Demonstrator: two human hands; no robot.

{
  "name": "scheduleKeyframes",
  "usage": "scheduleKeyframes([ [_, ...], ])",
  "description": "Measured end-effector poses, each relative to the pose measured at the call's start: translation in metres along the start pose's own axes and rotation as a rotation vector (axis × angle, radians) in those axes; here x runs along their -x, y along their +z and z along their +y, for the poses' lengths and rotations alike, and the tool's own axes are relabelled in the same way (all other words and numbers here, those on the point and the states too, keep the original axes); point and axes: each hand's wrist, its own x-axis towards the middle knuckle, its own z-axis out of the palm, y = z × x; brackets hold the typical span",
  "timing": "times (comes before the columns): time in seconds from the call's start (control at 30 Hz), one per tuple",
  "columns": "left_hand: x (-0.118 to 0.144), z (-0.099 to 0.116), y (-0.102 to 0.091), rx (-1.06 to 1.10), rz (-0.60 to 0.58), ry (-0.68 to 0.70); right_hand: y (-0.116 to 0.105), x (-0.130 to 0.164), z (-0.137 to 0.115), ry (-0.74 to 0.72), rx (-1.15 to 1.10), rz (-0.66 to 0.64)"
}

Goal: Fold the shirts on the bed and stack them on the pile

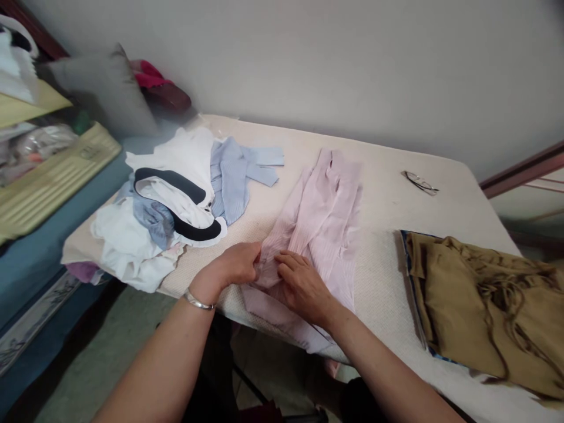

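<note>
A pale pink, finely striped shirt (328, 217) lies lengthwise across the padded table, creased, its lower end hanging over the front edge. My left hand (240, 263) is closed in a pinch on the fabric at the shirt's left side; a silver bangle circles that wrist. Just to the right, my right hand (304, 285) rests palm down on the shirt with its fingers slightly bent and apart. Its thumb is hidden. Both hands are on the lower left part of the shirt, close together.
On the left is a heap of white clothes (176, 150) with a black-trimmed collar and a light blue garment (231, 176). Eyeglasses (420, 183) lie at the back right. Folded olive-brown clothing (493, 299) sits front right. A wall (308, 64) stands behind the table (383, 217).
</note>
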Motion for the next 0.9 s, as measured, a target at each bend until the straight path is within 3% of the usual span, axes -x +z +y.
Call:
scheduleKeyframes([
  [0.2,0.000,-0.006,-0.001,-0.086,-0.018,-0.032,-0.006,-0.004,-0.004,0.046,-0.023,-0.021],
  [0.33,0.002,-0.010,-0.001,-0.063,-0.029,0.001,0.009,-0.005,-0.006,0.093,0.107,-0.029],
  [0.5,0.004,-0.003,-0.002,-0.119,-0.076,-0.079,0.025,-0.002,-0.007,0.085,0.191,-0.060],
  [0.7,0.006,0.007,-0.006,-0.096,-0.196,-0.095,0.021,-0.004,-0.005,0.130,0.103,-0.039],
  [0.9,0.006,0.012,0.000,-0.188,-0.158,-0.068,0.020,-0.006,-0.006,0.171,0.062,0.007],
])
